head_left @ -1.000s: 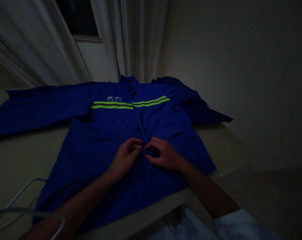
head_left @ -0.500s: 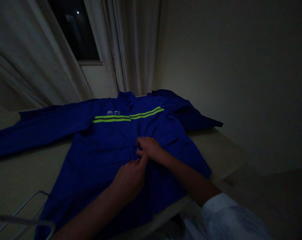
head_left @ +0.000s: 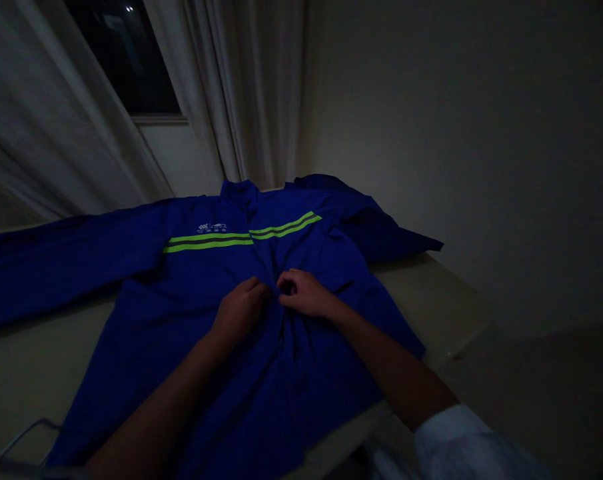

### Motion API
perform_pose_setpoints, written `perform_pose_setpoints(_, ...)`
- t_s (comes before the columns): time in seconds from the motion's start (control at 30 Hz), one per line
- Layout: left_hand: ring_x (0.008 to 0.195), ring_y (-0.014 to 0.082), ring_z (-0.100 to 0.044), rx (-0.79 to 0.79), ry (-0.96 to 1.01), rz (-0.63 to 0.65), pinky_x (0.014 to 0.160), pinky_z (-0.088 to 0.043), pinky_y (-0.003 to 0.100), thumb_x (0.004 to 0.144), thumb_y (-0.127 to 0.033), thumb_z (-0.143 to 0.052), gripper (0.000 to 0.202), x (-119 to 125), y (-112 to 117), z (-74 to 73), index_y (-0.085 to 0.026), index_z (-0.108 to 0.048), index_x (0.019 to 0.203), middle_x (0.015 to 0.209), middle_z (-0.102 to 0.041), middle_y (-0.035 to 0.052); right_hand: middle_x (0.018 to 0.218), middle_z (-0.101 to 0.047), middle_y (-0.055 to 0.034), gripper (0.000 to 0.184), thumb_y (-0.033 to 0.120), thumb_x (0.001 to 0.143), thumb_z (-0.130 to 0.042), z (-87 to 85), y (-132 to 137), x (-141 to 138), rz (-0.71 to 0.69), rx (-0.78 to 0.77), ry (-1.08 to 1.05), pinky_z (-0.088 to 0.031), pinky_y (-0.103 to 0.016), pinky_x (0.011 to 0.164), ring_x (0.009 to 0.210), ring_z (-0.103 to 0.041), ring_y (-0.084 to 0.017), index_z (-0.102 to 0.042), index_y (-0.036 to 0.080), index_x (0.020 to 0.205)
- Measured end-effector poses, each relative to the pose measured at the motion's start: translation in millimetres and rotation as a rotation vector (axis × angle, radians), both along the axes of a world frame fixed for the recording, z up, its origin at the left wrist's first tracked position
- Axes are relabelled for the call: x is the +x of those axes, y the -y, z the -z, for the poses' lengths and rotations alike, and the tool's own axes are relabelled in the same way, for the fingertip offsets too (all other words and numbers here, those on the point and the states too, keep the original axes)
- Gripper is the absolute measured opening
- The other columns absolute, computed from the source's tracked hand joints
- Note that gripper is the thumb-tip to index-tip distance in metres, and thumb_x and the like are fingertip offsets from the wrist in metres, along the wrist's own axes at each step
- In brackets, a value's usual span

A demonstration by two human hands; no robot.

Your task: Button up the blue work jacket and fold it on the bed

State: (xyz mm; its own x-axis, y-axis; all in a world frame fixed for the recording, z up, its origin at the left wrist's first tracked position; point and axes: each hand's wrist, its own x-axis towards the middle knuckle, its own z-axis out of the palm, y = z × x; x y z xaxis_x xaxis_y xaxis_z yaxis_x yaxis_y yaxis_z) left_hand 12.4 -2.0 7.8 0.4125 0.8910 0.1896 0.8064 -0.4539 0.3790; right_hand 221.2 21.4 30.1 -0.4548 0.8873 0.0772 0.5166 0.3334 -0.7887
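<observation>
A blue work jacket [head_left: 191,280] lies spread out, front side up, with its sleeves out to both sides. Yellow-green stripes [head_left: 208,242] cross its chest, and a small white print sits above them. At the middle of the front opening, my left hand [head_left: 241,309] is closed, pinching the left edge of the jacket. Just across the opening my right hand [head_left: 306,292] is closed in a pinch at the opposite edge, thumb and forefinger curled. The fabric pulls into creases around both hands. Below them a narrow gap shows in the front opening.
The jacket rests on a pale table [head_left: 446,300], whose right corner shows. Behind it hang light curtains [head_left: 261,87] beside a dark window [head_left: 126,53]. A plain wall [head_left: 431,133] rises at the right. A thin cord-like loop [head_left: 21,433] lies at the lower left.
My left hand has moved up and away from my right hand, which it was touching. The jacket's front is now drawn into creases. The view has shifted slightly right.
</observation>
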Motion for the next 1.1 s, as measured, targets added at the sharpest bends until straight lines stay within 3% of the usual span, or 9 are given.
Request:
perform_pose_setpoints(0.1,0.087,0.0232,-0.067,0.043,0.024,-0.013,0.076,-0.048,0.032,0.104,-0.02,-0.044,0.025,-1,3,4.1,-0.022,-0.069,0.102,0.097,-0.069,0.0071,0.082,-0.061,0.0041,0.021,0.004,0.072,-0.07,2.4,1,-2,0.014,0.034,-0.035,-0.04,-0.023,0.066,0.07,-0.055,-0.01,-0.068,0.018,0.087)
perform_pose_setpoints(0.27,0.093,0.0248,-0.071,0.039,0.266,-0.039,0.084,-0.053,0.035,0.103,-0.026,-0.047,0.019,-6,-1,8.6,-0.022,-0.066,0.103,0.099,-0.075,0.0076,0.089,-0.06,0.0042,0.027,0.006,0.074,-0.069,8.0,4,-8,0.02,0.031,-0.194,-0.039,-0.021,0.061,0.064,-0.049,-0.008,-0.069,0.019,0.098)
perform_pose_setpoints(0.37,0.091,0.0235,-0.074,-0.03,0.409,-0.052,0.08,-0.055,0.033,0.099,-0.031,-0.055,0.015,-7,-2,8.5,-0.023,-0.061,0.11,0.1,-0.076,0.0059,0.092,-0.06,0.0031,0.029,0.007,0.076,-0.07,9.6,6,-10,0.029,0.053,-0.197,-0.04,-0.021,0.061,0.063,-0.049,-0.007,-0.071,0.019,0.103)
perform_pose_setpoints(0.47,0.084,0.0217,-0.075,-0.115,0.486,-0.05,0.073,-0.055,0.031,0.096,-0.032,-0.058,0.026,-6,-2,4.9,-0.024,-0.057,0.12,0.099,-0.077,0.0039,0.094,-0.062,0.0019,0.033,0.006,0.075,-0.07,7.8,9,-11,0.043,0.077,-0.146,-0.042,-0.022,0.064,0.066,-0.052,-0.008,-0.074,0.019,0.105)
perform_pose_setpoints(0.57,0.086,0.0216,-0.075,-0.101,0.49,-0.032,0.077,-0.056,0.033,0.096,-0.03,-0.055,0.03,-5,-1,1.2,-0.024,-0.056,0.126,0.097,-0.077,0.0034,0.09,-0.063,0.0007,0.035,0.005,0.073,-0.07,2.5,13,-13,0.087,0.126,-0.029,-0.043,-0.025,0.07,0.073,-0.057,-0.012,-0.077,0.018,0.105)
perform_pose_setpoints(0.7,0.095,0.0231,-0.075,-0.019,0.474,-0.045,0.085,-0.057,0.035,0.098,-0.03,-0.052,0.023,-5,0,0.4,-0.024,-0.062,0.118,0.1,-0.078,0.0049,0.091,-0.065,-0.0016,0.034,0.006,0.077,-0.067,-2.3,17,-15,0.141,0.188,0.068,-0.044,-0.027,0.074,0.079,-0.06,-0.015,-0.079,0.018,0.106)
perform_pose_setpoints(0.9,0.091,0.0223,-0.076,-0.012,0.471,-0.049,0.083,-0.057,0.034,0.099,-0.035,-0.057,0.02,-8,-1,1.9,-0.024,-0.065,0.113,0.1,-0.079,0.0045,0.087,-0.065,0.001,0.034,0.006,0.074,-0.073,4.9,13,-16,0.136,0.092,-0.064,-0.045,-0.025,0.069,0.069,-0.057,-0.011,-0.079,0.017,0.106)
perform_pose_setpoints(1.1,0.094,0.0226,-0.076,-0.028,0.462,-0.022,0.087,-0.058,0.035,0.099,-0.034,-0.056,0.026,-8,-1,2.3,-0.024,-0.065,0.122,0.1,-0.079,0.0041,0.088,-0.064,0.0008,0.031,0.007,0.077,-0.07,7.0,16,-20,0.176,0.136,-0.082,-0.044,-0.025,0.067,0.069,-0.056,-0.011,-0.078,0.019,0.105)
